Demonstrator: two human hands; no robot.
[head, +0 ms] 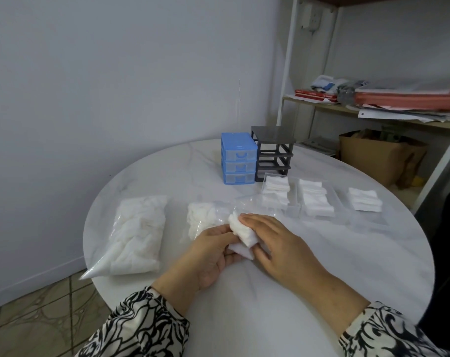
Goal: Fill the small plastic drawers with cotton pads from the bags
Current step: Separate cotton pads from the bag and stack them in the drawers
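Saw both hands meeting over the round white table (309,279), near its middle. Left hand (213,256) palm up, fingers curled round a wad of cotton pads (240,234) from below. Right hand (278,243) laid over the same wad from above, fingers bent across it and a fingertip poking out beneath; both plainly grasping the pads, neither released. Wad held just above the tabletop, a flatter pad hanging under it.

Just behind the hands lay an opened clear bag (206,219), partly full of pads, its loose mouth turned toward the wad. Left of it, well apart, lay a fuller bag (136,233), its corner hanging past the table's edge.

Farther back to the right stood three clear drawers in a row, out of their frame: first drawer (276,194) and second drawer (315,200) touching, third drawer (364,202) a little apart. Each held a stack of pads.

Behind them stood a blue cabinet (238,158) with its three drawers in, and touching its right side a black frame (273,153) with its slots open.

Patterned black-and-white sleeves on both arms. Shelf (373,106) with papers against the wall at right.
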